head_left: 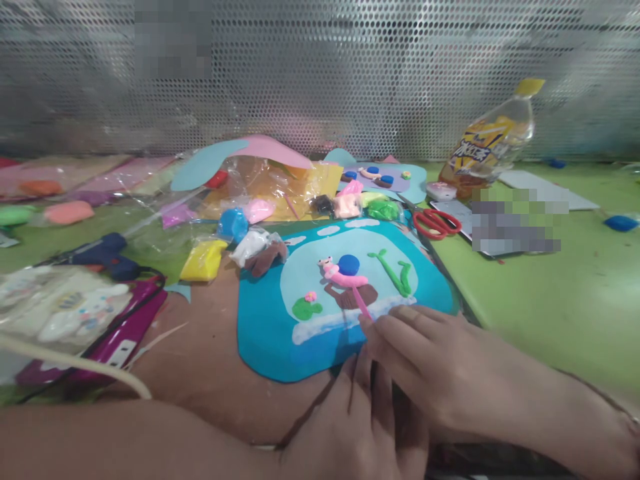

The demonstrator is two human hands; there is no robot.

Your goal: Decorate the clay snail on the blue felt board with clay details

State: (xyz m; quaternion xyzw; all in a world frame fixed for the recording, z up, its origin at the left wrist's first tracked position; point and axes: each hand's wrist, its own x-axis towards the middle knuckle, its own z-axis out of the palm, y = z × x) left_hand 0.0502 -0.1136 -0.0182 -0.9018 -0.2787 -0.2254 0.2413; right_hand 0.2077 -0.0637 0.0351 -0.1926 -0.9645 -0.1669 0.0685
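My right hand (pixel 420 353) pinches a slim pink modelling tool (pixel 363 305) between thumb and fingers. Its tip touches the lower edge of a pink clay snail (pixel 345 275) with a blue shell. The snail lies on a blue foam sheet (pixel 260 340) that bears a pale blue panel, a brown clay patch (pixel 350 298), green clay weeds (pixel 403 277), a green leaf with a pink flower (pixel 307 305) and a white clay strip (pixel 320 327). Close below, my left hand (pixel 355 413) has its fingers stretched toward the sheet's front edge, partly behind my right hand.
Bagged clay lumps, such as a yellow packet (pixel 203 260), lie behind the sheet. Red-handled scissors (pixel 436 223) and a leaning drink bottle (pixel 487 143) are at right. A blue glue gun (pixel 107 253) and purple case (pixel 125 327) are at left. A perforated metal panel (pixel 300 73) stands behind.
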